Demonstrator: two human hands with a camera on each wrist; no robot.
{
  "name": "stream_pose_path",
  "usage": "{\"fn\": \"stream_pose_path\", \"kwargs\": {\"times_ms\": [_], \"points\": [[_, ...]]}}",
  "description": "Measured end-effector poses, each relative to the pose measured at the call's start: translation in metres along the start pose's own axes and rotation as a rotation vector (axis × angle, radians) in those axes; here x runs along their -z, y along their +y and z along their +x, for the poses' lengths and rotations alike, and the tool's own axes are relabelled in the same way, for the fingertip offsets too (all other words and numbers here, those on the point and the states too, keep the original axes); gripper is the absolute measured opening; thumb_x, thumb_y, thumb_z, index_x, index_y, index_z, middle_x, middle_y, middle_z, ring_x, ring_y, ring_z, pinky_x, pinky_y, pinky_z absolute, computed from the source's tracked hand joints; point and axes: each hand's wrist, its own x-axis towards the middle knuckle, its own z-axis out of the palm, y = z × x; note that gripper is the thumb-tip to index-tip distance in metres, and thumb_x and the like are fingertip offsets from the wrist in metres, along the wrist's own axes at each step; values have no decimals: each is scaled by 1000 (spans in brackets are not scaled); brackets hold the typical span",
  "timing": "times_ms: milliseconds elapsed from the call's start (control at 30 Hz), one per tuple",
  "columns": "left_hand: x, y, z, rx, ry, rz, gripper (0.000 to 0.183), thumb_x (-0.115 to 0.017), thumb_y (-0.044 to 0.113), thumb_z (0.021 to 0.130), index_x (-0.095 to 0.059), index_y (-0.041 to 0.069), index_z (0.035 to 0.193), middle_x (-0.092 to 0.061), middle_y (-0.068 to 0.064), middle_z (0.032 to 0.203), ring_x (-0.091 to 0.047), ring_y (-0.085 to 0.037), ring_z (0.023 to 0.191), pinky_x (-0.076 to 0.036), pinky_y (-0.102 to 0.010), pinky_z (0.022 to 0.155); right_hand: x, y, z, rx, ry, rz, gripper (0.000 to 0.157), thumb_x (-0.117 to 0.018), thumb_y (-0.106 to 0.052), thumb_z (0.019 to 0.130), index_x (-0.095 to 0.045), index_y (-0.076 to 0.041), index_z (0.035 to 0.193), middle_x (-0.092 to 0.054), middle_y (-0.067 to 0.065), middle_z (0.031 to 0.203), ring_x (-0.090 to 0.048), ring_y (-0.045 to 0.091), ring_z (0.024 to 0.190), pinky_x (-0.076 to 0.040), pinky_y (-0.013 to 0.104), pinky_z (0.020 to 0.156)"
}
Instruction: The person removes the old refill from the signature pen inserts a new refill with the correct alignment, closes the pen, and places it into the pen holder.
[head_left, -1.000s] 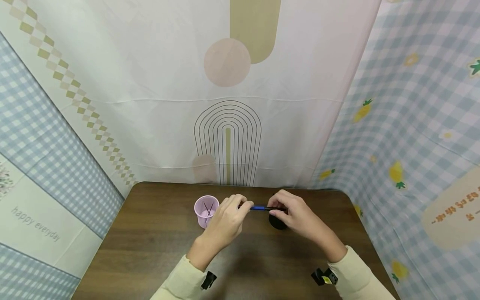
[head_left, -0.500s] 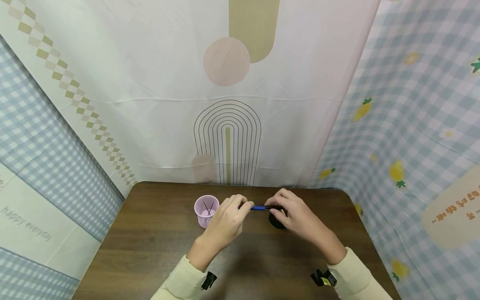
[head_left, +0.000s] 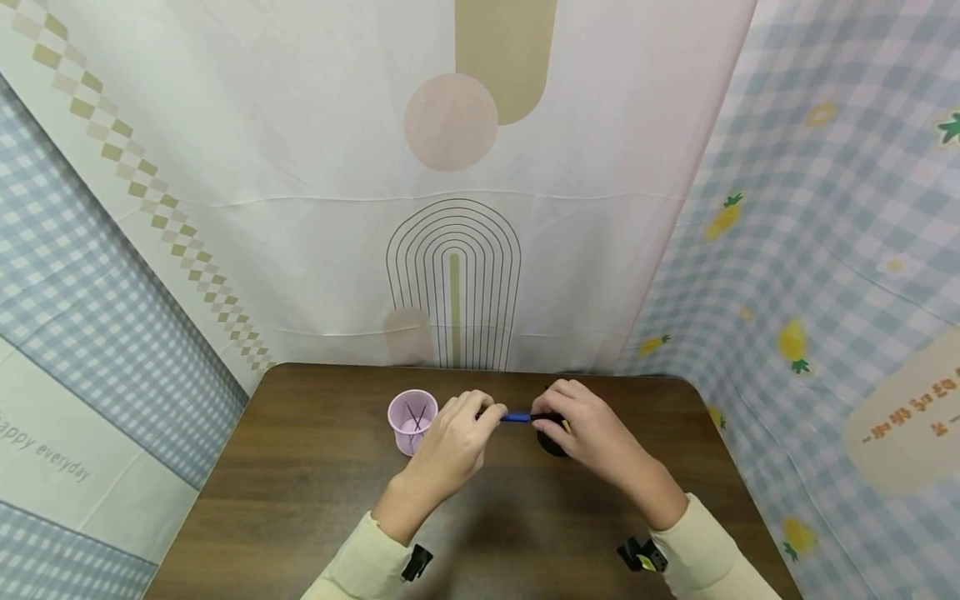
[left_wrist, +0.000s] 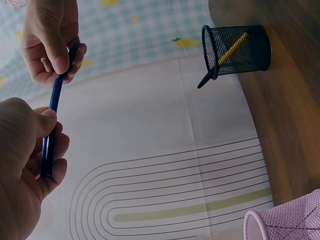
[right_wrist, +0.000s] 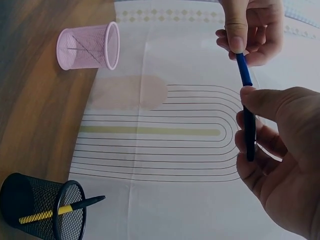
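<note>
A blue pen [head_left: 516,417] with a long dark cap [right_wrist: 250,131] is held level between my two hands above the table. My left hand [head_left: 456,437] pinches the blue barrel between thumb and fingers. On the other side, my right hand [head_left: 588,423] grips the cap, its fingertips close to where the blue begins. Behind and below the right hand stands a black mesh pen holder [left_wrist: 237,52], partly hidden in the head view. A yellow and black pen [right_wrist: 60,211] leans inside it, its dark end sticking out past the rim.
A pink mesh pen holder [head_left: 401,425] with thin dark lines crossing in it stands just left of the left hand. The brown wooden table [head_left: 315,475] ends at a patterned cloth backdrop [head_left: 337,275], with checked cloth [head_left: 780,250] along the right side.
My right hand has shifted slightly left, toward the left hand. The thin dark stretch between the blue barrel and the right fingertips has shortened. The left hand stays nearly still.
</note>
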Motion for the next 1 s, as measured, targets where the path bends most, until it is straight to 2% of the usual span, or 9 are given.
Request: {"fn": "stream_pose_path", "kwargs": {"times_ms": [233,600,1000], "points": [[1,0,-1,4,-9,-5,12,-54,8,102,-66,7,104,-62,-4,95,-61,-19,84,-47,-29,66,1,-1,-1,0,-3,-8,23,-83,-7,84,-72,-17,101,-66,-6,101,-61,11,94,-55,30,77],[1,0,-2,8,-13,-4,10,-57,9,101,-66,7,105,-62,-4,95,-61,-19,85,-48,-30,67,-2,1,-1,37,27,-22,20,-84,-9,83,-72,-15,97,-65,-4,99,-58,13,90,-52,31,76],[1,-1,-3,5,-12,-5,15,-51,12,105,-66,6,105,-62,-4,95,-61,-19,84,-47,-29,66,0,-1,0,51,32,-79,20,-85,-8,81,-72,-15,94,-64,-3,97,-58,15,90,-52,32,76]]}}
